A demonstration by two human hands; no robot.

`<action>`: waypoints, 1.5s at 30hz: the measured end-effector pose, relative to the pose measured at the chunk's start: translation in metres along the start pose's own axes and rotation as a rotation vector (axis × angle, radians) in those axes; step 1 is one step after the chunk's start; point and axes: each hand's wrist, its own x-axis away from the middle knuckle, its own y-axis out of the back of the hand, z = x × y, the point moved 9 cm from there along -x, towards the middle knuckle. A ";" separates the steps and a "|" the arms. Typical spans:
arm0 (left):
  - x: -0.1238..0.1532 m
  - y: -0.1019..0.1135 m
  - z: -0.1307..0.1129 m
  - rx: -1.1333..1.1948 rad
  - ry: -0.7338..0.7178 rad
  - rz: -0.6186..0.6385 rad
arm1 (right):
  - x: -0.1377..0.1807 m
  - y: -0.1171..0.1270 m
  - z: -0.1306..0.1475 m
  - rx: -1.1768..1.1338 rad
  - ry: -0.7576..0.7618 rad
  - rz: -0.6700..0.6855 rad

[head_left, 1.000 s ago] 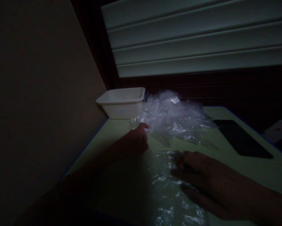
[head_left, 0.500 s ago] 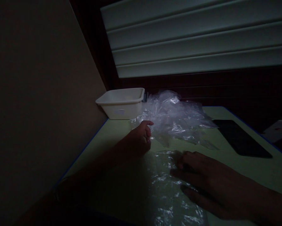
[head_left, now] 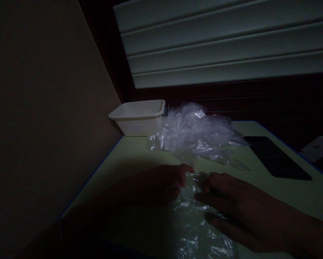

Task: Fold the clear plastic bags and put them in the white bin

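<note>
A clear plastic bag (head_left: 192,226) lies flat on the pale green table in front of me, its surface crinkled and shiny. My right hand (head_left: 237,208) rests over its right side, fingers spread and holding nothing. At the bag's far left corner is my left hand (head_left: 172,183), its index finger stretched out and the other fingers loosely bent. Nothing shows in its grasp, though dim light hides its underside. Beyond both hands sits a loose heap of clear plastic bags (head_left: 196,131).
A white plastic bin (head_left: 140,126) stands at the back left, by the wall. On the right lies a dark flat tablet-like slab (head_left: 276,158). The table (head_left: 134,154) has a blue edge, and a slatted panel (head_left: 221,43) rises behind it.
My left hand has moved right and toward me, from near the heap to the far edge of the flat bag. My right hand has stayed nearly in place.
</note>
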 end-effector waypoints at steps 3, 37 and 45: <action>0.000 -0.003 -0.003 -0.001 -0.023 0.033 | 0.001 0.002 0.000 -0.011 0.002 -0.024; -0.008 -0.015 -0.027 -0.172 -0.225 0.076 | 0.001 0.003 0.000 0.000 0.007 -0.027; -0.005 -0.018 -0.032 -0.293 -0.262 0.081 | 0.002 -0.002 -0.003 0.018 -0.029 0.034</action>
